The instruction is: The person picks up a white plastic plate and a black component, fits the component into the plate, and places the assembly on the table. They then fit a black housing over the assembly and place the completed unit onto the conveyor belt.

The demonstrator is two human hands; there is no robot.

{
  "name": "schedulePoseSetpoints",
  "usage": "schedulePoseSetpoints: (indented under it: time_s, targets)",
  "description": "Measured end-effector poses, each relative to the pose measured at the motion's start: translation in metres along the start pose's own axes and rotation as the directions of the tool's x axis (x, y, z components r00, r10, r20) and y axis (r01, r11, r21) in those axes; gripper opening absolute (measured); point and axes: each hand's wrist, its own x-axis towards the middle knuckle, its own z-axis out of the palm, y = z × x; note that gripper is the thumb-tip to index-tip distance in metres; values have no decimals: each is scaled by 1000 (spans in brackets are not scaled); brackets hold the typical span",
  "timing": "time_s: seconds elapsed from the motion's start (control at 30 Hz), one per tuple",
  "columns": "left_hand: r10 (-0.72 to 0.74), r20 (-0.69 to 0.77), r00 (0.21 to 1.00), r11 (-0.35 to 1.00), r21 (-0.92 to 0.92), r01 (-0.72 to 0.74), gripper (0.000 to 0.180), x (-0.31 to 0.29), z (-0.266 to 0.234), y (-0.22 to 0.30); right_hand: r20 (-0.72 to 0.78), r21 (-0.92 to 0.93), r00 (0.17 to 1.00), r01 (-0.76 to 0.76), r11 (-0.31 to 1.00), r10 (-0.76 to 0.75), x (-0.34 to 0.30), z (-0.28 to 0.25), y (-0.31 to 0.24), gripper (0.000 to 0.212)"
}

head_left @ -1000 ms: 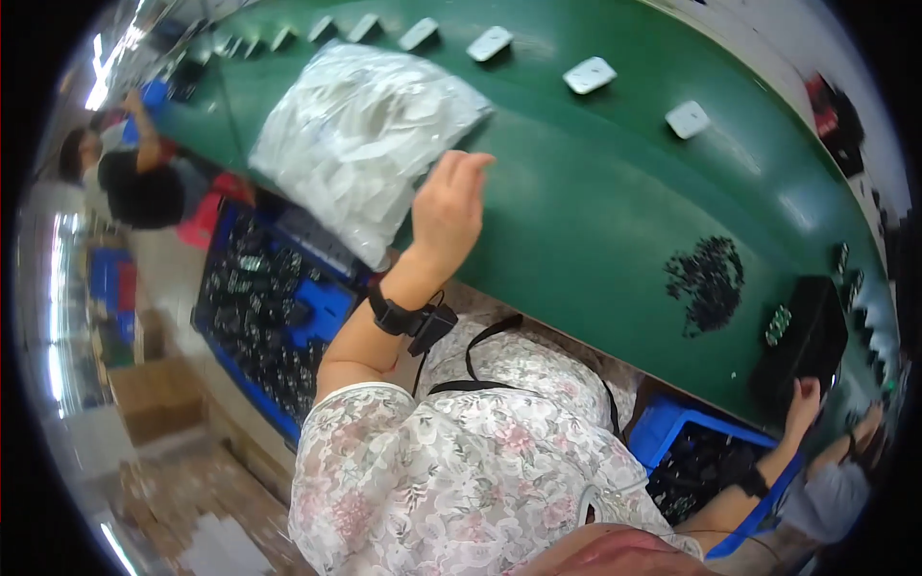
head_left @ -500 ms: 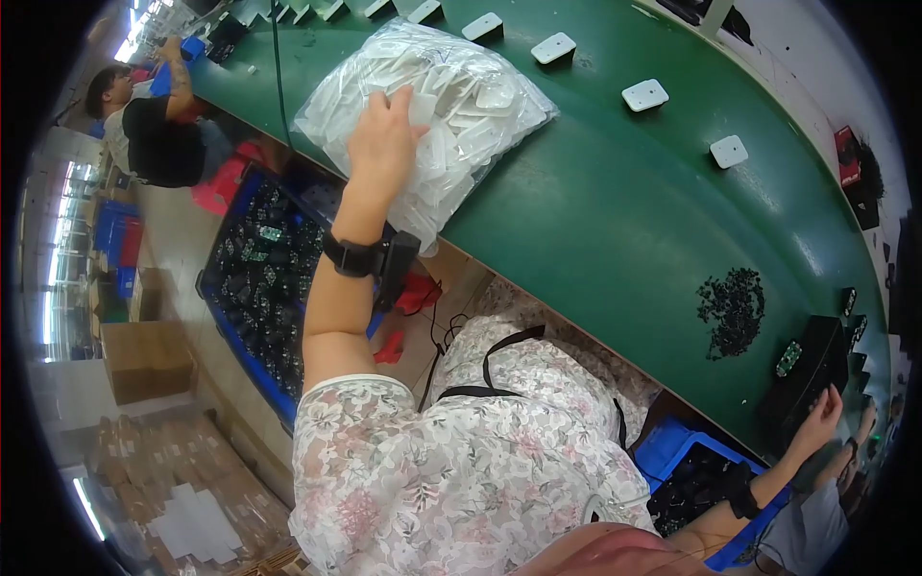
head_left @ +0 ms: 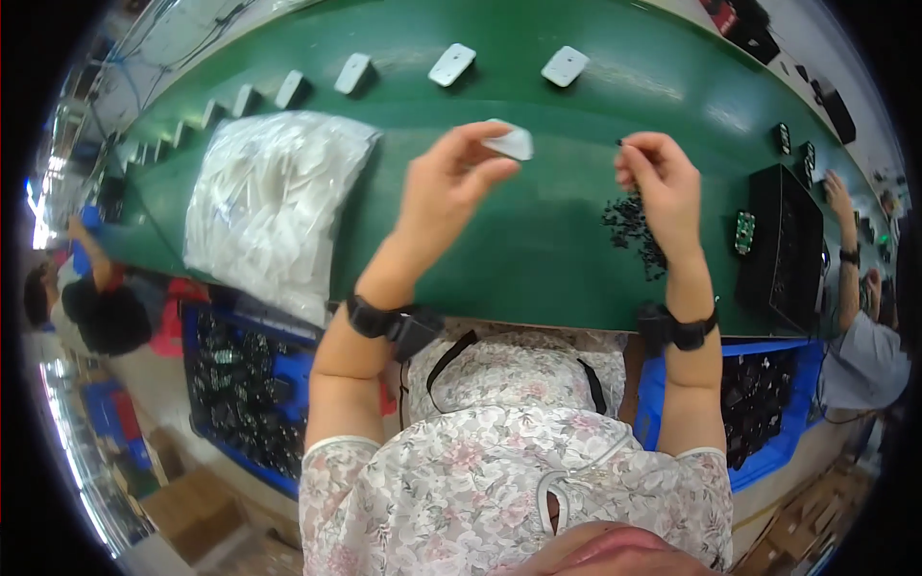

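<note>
My left hand (head_left: pixel 440 190) pinches a thin white plastic cover (head_left: pixel 513 143) between thumb and fingers, raised over the bench. Over to the right, my right hand (head_left: pixel 665 190) has thumb and forefinger closed on a small black part (head_left: pixel 620 143); its exact kind is too small to tell. Below that hand lies a loose pile of small black parts (head_left: pixel 626 227), partly hidden by it. A clear plastic bag (head_left: pixel 274 206) of white covers rests on the bench to the left of my left hand.
White-topped blocks (head_left: pixel 565 66) stand in a curved row along the green bench (head_left: pixel 538 259). A green circuit board (head_left: pixel 744 232) leans by a black box (head_left: pixel 780 250) at right. Blue bins (head_left: pixel 783 437) of black parts flank me below. A co-worker's hand (head_left: pixel 839 197) reaches in at far right.
My left hand has left the bag and now holds a white cover. My right hand has come from beside the black box to above the pile, pinching a black part. The view has turned.
</note>
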Motion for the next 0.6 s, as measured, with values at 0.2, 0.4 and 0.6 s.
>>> schedulePoseSetpoints:
  time_s: [0.2, 0.4, 0.6]
  targets:
    - [-200, 3, 980, 932, -308, 191, 16, 25, 65, -35, 53, 141, 998, -51, 989, 44, 14, 12, 7, 11]
    - [-83, 49, 995, 991, -100, 88, 13, 15, 66, -39, 147, 74, 970, -208, 975, 196, 5, 9, 11, 8]
    - [-109, 96, 989, 991, -64, 115, 11, 8, 66, -42, 155, -57, 974, -160, 986, 167, 1, 12, 10, 6]
